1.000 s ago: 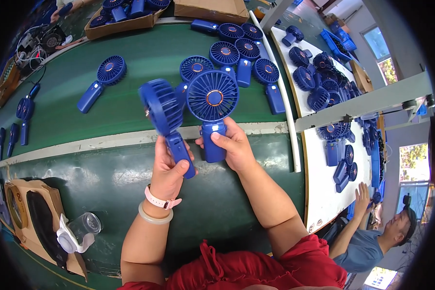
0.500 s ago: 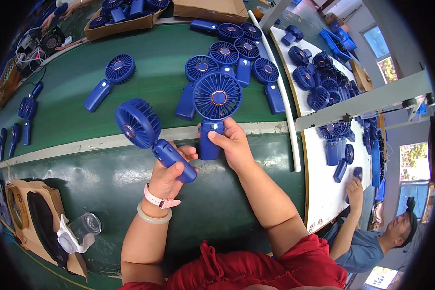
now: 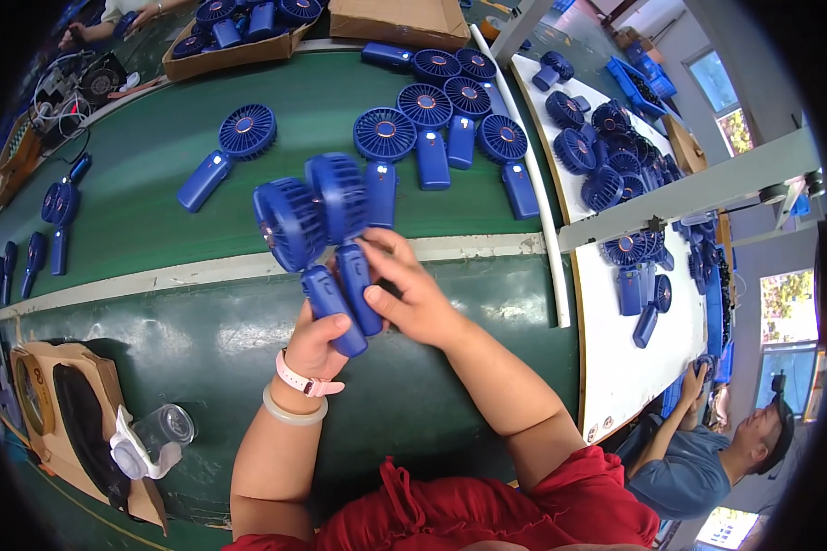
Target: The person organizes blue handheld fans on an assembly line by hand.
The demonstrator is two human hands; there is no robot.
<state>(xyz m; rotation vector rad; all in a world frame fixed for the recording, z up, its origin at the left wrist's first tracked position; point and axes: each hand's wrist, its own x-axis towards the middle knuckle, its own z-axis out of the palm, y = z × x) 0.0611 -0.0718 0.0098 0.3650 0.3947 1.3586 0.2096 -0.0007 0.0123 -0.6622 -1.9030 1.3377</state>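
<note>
Your left hand (image 3: 317, 342) has its grip closed around the handle of a blue plastic handheld fan with a round grille head (image 3: 289, 223), which stands tilted, head up and away from you, above the green desk (image 3: 202, 321). Your right hand (image 3: 412, 292) has its grip wrapped on the handle of a second blue handheld fan (image 3: 340, 195), just beside the first; the two handles touch or nearly touch, and the two heads overlap in the view. Both fans are held in the air over the pale strip (image 3: 156, 275) that runs across the desk. On your left wrist sit a pink watch strap (image 3: 305, 381) and a pale green bangle (image 3: 294, 413). Farther out on the desk lie more blue fans flat, one alone (image 3: 225, 151) to the left and a cluster (image 3: 441, 129) to the right. A cardboard tray of fans (image 3: 234, 32) stands at the far edge. At near left rests a clear plastic cup (image 3: 161, 430) on a brown cardboard box (image 3: 64, 432). To the right, a white desk (image 3: 616, 349) carries further fans, with another person in a blue shirt (image 3: 698, 459) beside it.
</note>
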